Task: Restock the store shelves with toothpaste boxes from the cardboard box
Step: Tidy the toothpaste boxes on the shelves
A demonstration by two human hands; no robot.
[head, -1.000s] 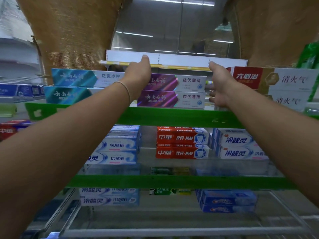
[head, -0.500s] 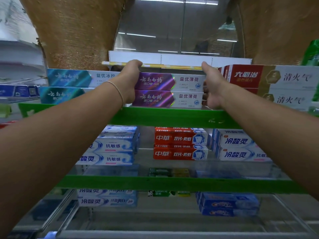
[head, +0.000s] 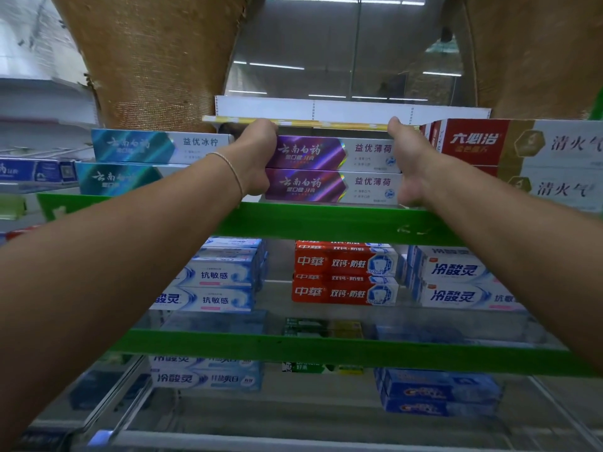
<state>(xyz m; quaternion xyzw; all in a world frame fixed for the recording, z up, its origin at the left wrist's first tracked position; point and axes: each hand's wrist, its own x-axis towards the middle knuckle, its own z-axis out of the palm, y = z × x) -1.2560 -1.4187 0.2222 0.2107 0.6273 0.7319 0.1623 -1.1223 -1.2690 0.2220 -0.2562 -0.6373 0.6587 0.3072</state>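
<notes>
Toothpaste boxes, purple-and-white card cartons [head: 332, 171], sit as a two-high stack on the top green-edged shelf [head: 326, 223], long faces outward so the labels read from the aisle. Stack is wedged between the teal-and-white cartons [head: 143, 158] on its left and the red-gold-white cartons [head: 522, 164] on its right; looks like each brand gets its own lane.

Lower green-edged shelf [head: 326, 349] carries blue-and-white cartons [head: 215, 285] and red-orange cartons [head: 342, 278], same face-out, two-high layout. Cardboard supply box isn't in view.

Both arms reach up and forward, one hand on each end of the purple stack. My read: squaring it up and seating it back against the shelf, not lifting.

Left hand [head: 254, 161]: covers the stack's left end, fingers curled around the end and top edge, so a partly closed grip on the cartons. Thin bracelet [head: 231, 168] on the wrist.

Right hand [head: 414, 171]: pressed against the stack's right end, thumb up near the top edge, fingers bent round the far side. How tightly they close can't be told, fingertips are hidden behind the hand.

Nothing else held in either hand.
</notes>
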